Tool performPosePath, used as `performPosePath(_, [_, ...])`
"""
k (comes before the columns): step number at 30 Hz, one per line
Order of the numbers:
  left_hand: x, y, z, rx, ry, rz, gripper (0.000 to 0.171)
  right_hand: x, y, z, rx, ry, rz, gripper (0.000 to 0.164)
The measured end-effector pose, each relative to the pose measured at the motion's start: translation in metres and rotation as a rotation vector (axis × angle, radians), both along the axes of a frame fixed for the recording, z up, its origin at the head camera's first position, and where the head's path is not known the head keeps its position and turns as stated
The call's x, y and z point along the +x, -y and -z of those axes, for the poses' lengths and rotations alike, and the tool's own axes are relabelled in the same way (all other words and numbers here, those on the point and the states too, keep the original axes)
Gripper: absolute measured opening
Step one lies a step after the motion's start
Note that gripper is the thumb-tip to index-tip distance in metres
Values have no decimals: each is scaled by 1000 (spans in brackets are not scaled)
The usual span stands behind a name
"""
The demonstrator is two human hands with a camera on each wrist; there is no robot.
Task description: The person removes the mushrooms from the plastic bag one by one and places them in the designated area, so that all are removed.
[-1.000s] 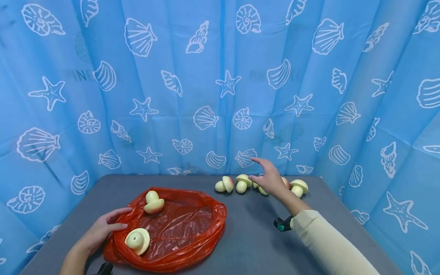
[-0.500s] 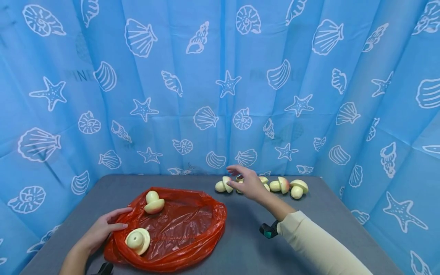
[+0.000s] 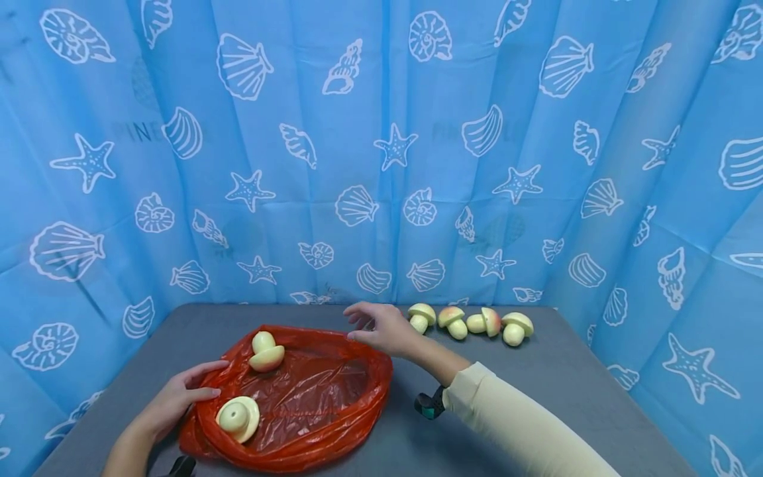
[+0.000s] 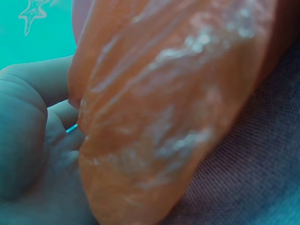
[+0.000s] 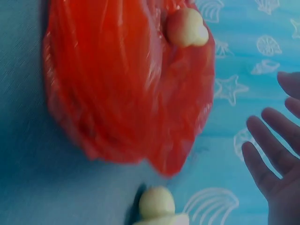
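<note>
A red plastic bag (image 3: 334, 437) lies with its mouth spread wide. Two toy mushrooms, pale yellow with reddish cap tops, sit inside: one toy mushroom (image 3: 266, 354) at the back, another (image 3: 237, 419) at the near left. My left hand (image 3: 173, 404) holds the bag's left edge between thumb and fingers; in the left wrist view the film (image 4: 140, 122) covers the fingertips. Over the bag's far right rim hovers my right hand (image 3: 384, 329), its fingers (image 5: 276, 140) spread and empty in the right wrist view. It hides the row's leftmost mushroom (image 5: 157, 204) from the head view.
Several more mushrooms (image 3: 453, 322) stand or lie in a row along the far edge of the grey table (image 3: 477, 404), right of the bag. A blue curtain (image 3: 381, 232) with white shell prints hangs behind and at both sides.
My right hand has moved left along the row of mushrooms to the bag's far right rim, uncovering the mushrooms it passed over. The left hand, bag and mushrooms stay put.
</note>
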State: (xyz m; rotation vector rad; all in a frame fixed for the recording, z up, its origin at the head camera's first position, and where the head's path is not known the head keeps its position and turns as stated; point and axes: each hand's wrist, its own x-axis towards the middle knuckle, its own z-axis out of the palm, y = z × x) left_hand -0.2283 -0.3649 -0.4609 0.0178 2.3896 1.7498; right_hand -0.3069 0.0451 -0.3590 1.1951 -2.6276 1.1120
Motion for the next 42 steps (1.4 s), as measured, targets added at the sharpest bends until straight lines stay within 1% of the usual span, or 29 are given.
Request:
performPosePath(3, [0,0,0,4,1,2,64,1,15,-3,68,49,-65,36])
performPosePath(9, [-1,-1,-1,8,4,0,64,3,41,-9,225,223,-189,39])
performPosePath(13, [-1,-1,-1,8,9,-2,64,4,57,-10,327,291,-261,44])
performPosePath(15, [-1,-2,-1,10,10,-1,64,5,64,-10,358,335,-294,46])
performPosePath(21, [-1,-2,0,12,11,1,63,6,80,-5,399,553,-377,48])
performPosePath(23, [-1,-2,0,7,14,-1,64,6,86,-2,413,587,-398,49])
performPosePath(26, [-2,-1,0,4,15,-1,64,7,95,2,416,601,-422,49])
performPosePath(27, [-2,0,0,2,14,-1,64,1,100,12,406,609,-433,48])
performPosePath(32, [-2,3,0,-8,-7,2,64,4,122,23,374,581,-425,45])
performPosePath(33, [-2,4,1,-8,-8,3,64,6,126,24,366,577,-420,43])
performPosePath(34, [-2,4,1,-7,-8,4,64,15,128,18,366,563,-409,43])
performPosePath(35, [-2,5,1,-8,-7,4,64,17,131,19,361,564,-403,42])
performPosePath(38, [-2,5,2,-3,7,8,64,24,139,22,344,593,-403,39])
performPosePath(42, [-2,4,2,13,23,10,63,32,148,28,327,628,-423,38])
